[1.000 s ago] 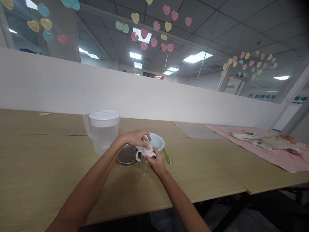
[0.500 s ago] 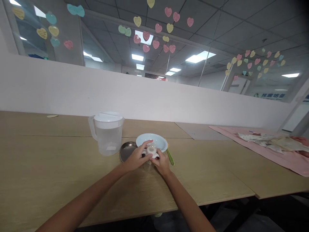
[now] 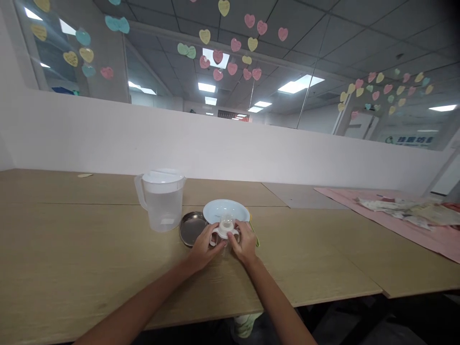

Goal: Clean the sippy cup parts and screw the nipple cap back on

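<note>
A small baby bottle [image 3: 225,233] with a white two-handled collar and a clear dome cap stands upright near the middle of the table. My left hand [image 3: 204,247] is closed around its left side, at the handle and body. On the other side, my right hand [image 3: 246,242] grips the right handle, its thumb on the collar. Both hands hide much of the clear lower body. Just behind the bottle is a pale blue bowl [image 3: 212,210]. A round metal dish [image 3: 191,227] lies close to my left hand. Partly hidden behind my right hand is a green-handled utensil [image 3: 257,241].
A lidded clear plastic pitcher [image 3: 164,206] stands at the left behind the dish. Far to the right, a pink cloth [image 3: 406,235] carries crumpled fabric [image 3: 391,209]. A grey sheet [image 3: 305,197] lies at the back, against the white low wall [image 3: 230,148]. The table's front edge is near my forearms.
My left fingers have come down from beside the clear cap to the bottle's left handle and side. My right hand has shifted slightly, covering more of the green handle.
</note>
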A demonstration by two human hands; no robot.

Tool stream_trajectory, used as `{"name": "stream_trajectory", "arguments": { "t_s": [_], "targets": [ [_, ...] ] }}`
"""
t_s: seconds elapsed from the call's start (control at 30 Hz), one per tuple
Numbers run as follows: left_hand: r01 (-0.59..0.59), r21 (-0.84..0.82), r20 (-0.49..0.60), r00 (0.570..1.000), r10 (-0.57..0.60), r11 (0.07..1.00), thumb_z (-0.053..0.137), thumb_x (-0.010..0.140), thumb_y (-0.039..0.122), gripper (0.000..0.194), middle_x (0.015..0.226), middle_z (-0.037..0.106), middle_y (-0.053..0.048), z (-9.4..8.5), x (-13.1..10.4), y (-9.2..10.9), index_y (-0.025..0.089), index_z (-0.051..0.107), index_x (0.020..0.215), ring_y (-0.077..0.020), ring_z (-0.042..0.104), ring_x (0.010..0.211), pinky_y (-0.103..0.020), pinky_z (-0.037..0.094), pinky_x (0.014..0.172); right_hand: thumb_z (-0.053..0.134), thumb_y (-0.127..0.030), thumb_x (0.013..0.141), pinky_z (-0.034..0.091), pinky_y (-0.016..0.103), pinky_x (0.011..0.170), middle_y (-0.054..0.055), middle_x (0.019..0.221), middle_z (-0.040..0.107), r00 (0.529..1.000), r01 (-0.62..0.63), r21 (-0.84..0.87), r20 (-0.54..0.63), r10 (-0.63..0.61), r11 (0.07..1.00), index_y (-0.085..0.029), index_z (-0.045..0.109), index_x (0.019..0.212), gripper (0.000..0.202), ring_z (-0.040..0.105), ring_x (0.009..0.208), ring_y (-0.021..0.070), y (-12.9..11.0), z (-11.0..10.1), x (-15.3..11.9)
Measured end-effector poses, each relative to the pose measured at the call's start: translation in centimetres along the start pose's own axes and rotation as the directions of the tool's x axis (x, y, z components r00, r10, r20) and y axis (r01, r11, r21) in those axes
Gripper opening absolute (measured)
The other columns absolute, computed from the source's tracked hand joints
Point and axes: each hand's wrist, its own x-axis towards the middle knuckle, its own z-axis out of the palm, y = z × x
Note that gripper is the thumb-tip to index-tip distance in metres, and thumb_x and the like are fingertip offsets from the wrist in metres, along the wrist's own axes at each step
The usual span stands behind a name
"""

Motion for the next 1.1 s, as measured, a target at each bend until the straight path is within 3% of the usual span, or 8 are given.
{"name": "stream_trajectory", "arguments": {
  "t_s": [0.17, 0.27, 0.6, 0.8, 1.1],
  "targets": [
    [0.050, 0.008, 0.014, 0.999, -0.050, 0.999, 0.053, 0.085, 0.046, 0.051, 0.121, 0.060, -0.010, 0.0, 0.2, -0.5, 0.020, 0.046, 0.128, -0.0249, 0.057, 0.103, -0.039, 0.045, 0.094, 0.048, -0.050, 0.086, 0.043, 0.044, 0.090, 0.015, 0.110, 0.061, 0.998, -0.011, 0.015, -0.064, 0.012, 1.000, -0.013, 0.050, 0.125, 0.054, 0.054, 0.105, 0.0281, -0.9, 1.1, 0.1],
    [0.076, 0.000, 0.029, 0.997, -0.076, 0.997, 0.058, 0.080, 0.048, 0.059, 0.116, 0.062, -0.009, 0.0, 0.2, -0.9, 0.020, 0.045, 0.131, -0.0248, 0.060, 0.099, -0.037, 0.048, 0.090, 0.049, -0.049, 0.086, 0.040, 0.050, 0.095, 0.016, 0.114, 0.061, 0.994, -0.044, -0.026, -0.099, 0.041, 0.999, -0.013, 0.048, 0.126, 0.054, 0.050, 0.115, 0.0316, -1.1, 2.1, -0.2],
    [0.086, 0.026, 0.033, 0.996, -0.087, 0.996, 0.059, 0.081, 0.051, 0.059, 0.112, 0.064, -0.009, 0.0, 0.0, -1.1, 0.019, 0.049, 0.129, -0.0243, 0.060, 0.098, -0.036, 0.047, 0.090, 0.051, -0.049, 0.086, 0.042, 0.047, 0.092, 0.014, 0.108, 0.062, 0.989, -0.094, 0.030, -0.113, 0.097, 0.995, -0.015, 0.052, 0.120, 0.048, 0.052, 0.106, 0.0287, -0.8, 2.4, -0.4],
    [0.035, 0.046, 0.001, 0.999, -0.035, 0.998, 0.059, 0.082, 0.052, 0.060, 0.105, 0.066, -0.007, 0.6, 0.0, -2.0, 0.020, 0.048, 0.132, -0.0221, 0.061, 0.089, -0.035, 0.048, 0.084, 0.051, -0.050, 0.085, 0.046, 0.042, 0.083, 0.012, 0.103, 0.062, 0.971, -0.186, 0.107, -0.132, 0.200, 0.977, -0.016, 0.053, 0.118, 0.048, 0.053, 0.101, 0.0271, -0.8, 2.5, -0.3],
    [-0.026, 0.069, 0.015, 1.000, 0.025, 0.997, 0.062, 0.080, 0.051, 0.061, 0.105, 0.066, -0.008, 0.2, 0.1, -1.8, 0.017, 0.049, 0.130, -0.0208, 0.061, 0.086, -0.034, 0.049, 0.082, 0.051, -0.048, 0.086, 0.046, 0.045, 0.085, 0.014, 0.107, 0.061, 0.983, -0.100, 0.058, -0.149, 0.108, 0.993, -0.016, 0.049, 0.126, 0.051, 0.055, 0.099, 0.0274, -1.1, 2.1, 0.2]
  ]
}}
